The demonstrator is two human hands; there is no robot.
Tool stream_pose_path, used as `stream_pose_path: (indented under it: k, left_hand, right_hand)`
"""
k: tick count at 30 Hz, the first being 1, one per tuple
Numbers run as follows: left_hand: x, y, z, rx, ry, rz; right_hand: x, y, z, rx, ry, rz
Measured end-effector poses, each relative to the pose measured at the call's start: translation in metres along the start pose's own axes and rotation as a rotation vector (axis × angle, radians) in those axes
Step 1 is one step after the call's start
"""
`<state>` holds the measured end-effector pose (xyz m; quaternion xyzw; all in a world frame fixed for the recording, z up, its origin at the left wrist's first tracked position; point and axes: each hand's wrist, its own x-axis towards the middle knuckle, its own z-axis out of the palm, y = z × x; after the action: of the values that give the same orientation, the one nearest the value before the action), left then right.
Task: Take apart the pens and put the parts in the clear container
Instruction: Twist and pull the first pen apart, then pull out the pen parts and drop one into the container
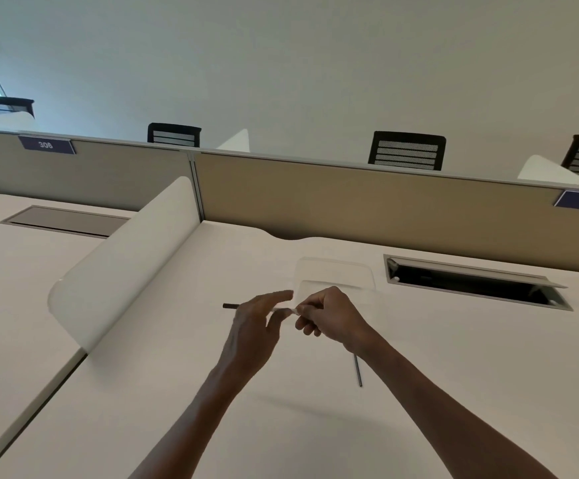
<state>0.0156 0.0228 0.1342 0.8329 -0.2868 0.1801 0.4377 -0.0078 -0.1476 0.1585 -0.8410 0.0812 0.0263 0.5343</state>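
Note:
Both hands meet above the white desk on one pen (230, 306). Its dark end sticks out to the left of my left hand (255, 323), which holds the barrel between thumb and fingers. My right hand (326, 314) pinches the pen's pale right end with curled fingers. Just behind the hands stands the clear container (334, 273), hard to see against the desk; whether anything lies in it cannot be made out. A second thin dark pen (358, 371) lies on the desk beneath my right wrist.
A white curved divider (125, 267) rises at the left of the desk. An open cable hatch (471, 283) is sunk into the desk at the back right. A tan partition (367, 209) closes off the far edge, with black chairs behind it.

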Motion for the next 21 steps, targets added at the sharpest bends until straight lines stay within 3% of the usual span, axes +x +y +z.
stream_pose_path:
  k: [3,6,11,17,21]
  left_hand:
    - [0.007,-0.002,0.0,0.094,-0.144,0.18]
    - [0.01,-0.004,0.001,0.081,-0.233,0.195]
    - [0.007,-0.002,0.005,0.043,-0.22,0.164]
    - [0.004,0.0,0.008,0.041,-0.187,0.188]
    - [-0.001,-0.002,0.012,0.032,-0.171,0.163]
  right_hand:
    - [-0.001,-0.003,-0.001,-0.025,-0.026,-0.043]
    - [-0.003,-0.003,-0.004,-0.04,-0.046,-0.057]
    - [-0.005,0.0,-0.009,0.032,-0.09,-0.018]
    - [-0.005,0.003,-0.017,0.302,-0.191,0.138]
    - [-0.004,0.008,-0.023,0.232,-0.165,0.277]
